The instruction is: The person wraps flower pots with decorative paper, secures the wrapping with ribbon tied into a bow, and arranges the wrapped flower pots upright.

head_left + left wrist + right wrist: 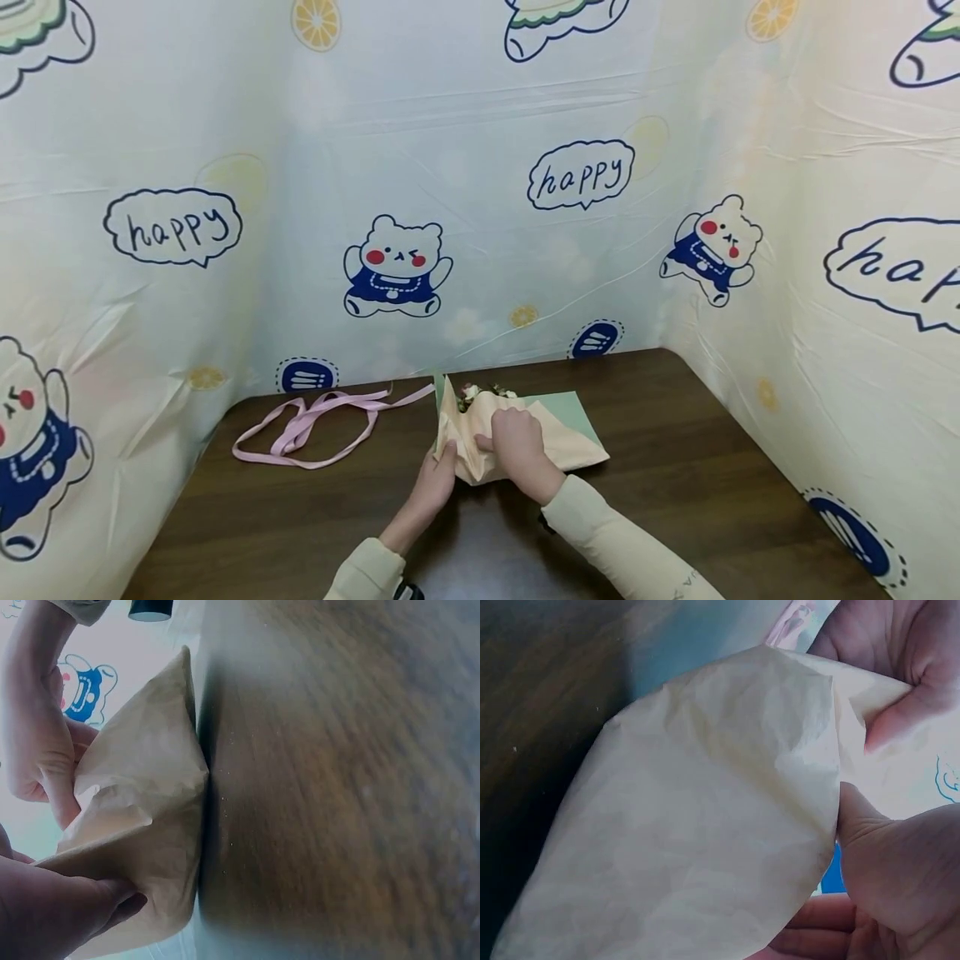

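Cream wrapping paper (566, 442) with a green sheet (570, 412) behind it is folded around small flowers (471, 392), of which only the tops show. At the left edge, my left hand (435, 483) grips the paper, thumb in front. My right hand (519, 437) is curled over the upper middle and pinches the paper, its thumb pointing left. In the left wrist view, the left thumb presses the paper's front, with the right hand (41, 742) above it. The right wrist view has the right hand (900, 862) at the paper's edge; the flowers are hidden there.
A loosely looped pink ribbon (300, 429) lies on the dark wooden table (300, 517), left of the bundle. Its right end reaches the paper's left edge. A printed curtain (480, 108) hangs behind the table and along both sides.
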A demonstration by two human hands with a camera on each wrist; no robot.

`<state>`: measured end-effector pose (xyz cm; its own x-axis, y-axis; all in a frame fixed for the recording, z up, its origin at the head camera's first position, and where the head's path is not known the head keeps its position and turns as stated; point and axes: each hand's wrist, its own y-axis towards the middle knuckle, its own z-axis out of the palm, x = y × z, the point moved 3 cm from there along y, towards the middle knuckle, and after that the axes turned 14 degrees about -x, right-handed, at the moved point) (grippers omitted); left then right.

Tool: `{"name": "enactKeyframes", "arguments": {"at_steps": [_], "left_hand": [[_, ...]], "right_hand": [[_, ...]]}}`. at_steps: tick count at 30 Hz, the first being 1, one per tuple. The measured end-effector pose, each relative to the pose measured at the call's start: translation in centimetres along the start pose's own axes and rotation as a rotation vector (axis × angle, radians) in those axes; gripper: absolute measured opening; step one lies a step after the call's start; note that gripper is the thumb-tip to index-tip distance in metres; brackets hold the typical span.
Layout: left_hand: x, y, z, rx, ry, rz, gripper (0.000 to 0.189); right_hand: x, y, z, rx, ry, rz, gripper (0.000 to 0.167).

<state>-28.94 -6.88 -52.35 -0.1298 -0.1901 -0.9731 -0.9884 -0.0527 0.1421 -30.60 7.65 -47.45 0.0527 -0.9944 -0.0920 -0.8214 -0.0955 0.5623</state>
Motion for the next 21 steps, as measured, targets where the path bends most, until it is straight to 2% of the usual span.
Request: {"name": "enactKeyframes", "arguments": {"at_steps": [10, 16, 21], "left_hand": [[0.5, 0.4, -0.2, -0.004, 0.029, 0.024, 0.045], [0.8, 0.5, -0.3, -0.028, 0.056, -0.002, 0.041], [0.8, 0.4, 0.3, -0.013, 0.044, 0.015, 0.041]], "right_hand": [[-1.4, 0.9, -0.4, 0.112, 0.177, 0.061, 0.061], [-2.0, 1.0, 0.0, 0.166, 0.223, 0.053, 0.060], [-2.2, 0.7, 0.3, 0.182, 0.266, 0.093, 0.061]]}}
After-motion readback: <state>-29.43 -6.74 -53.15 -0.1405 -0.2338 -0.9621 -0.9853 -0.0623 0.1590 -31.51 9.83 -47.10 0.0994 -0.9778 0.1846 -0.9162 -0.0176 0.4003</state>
